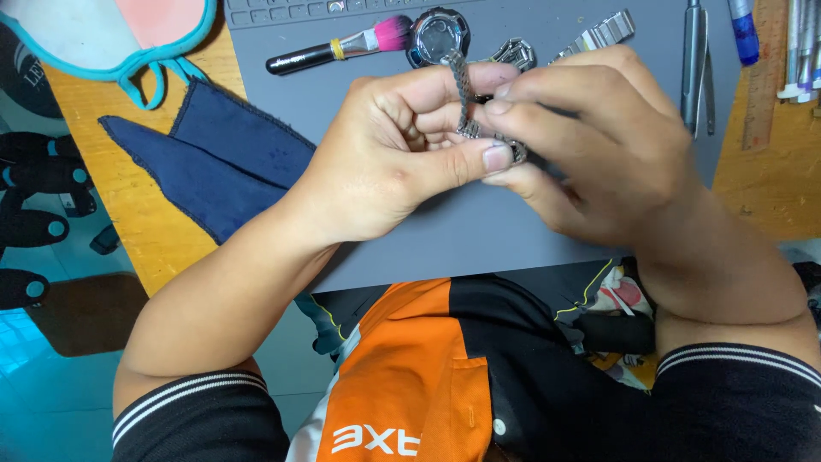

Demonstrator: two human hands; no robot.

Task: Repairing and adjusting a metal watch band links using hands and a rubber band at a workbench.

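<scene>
Both hands, left hand and right hand, pinch a silver metal link watch bracelet between fingertips, steadying it above the grey work mat; a pink-tipped brush lies nearby.

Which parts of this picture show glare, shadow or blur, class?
Head view: glare on the round watch case and the metal watch band; soft shadow on the grey mat under the left hand and right hand; the hands look sharp; edges bend slightly.
</scene>
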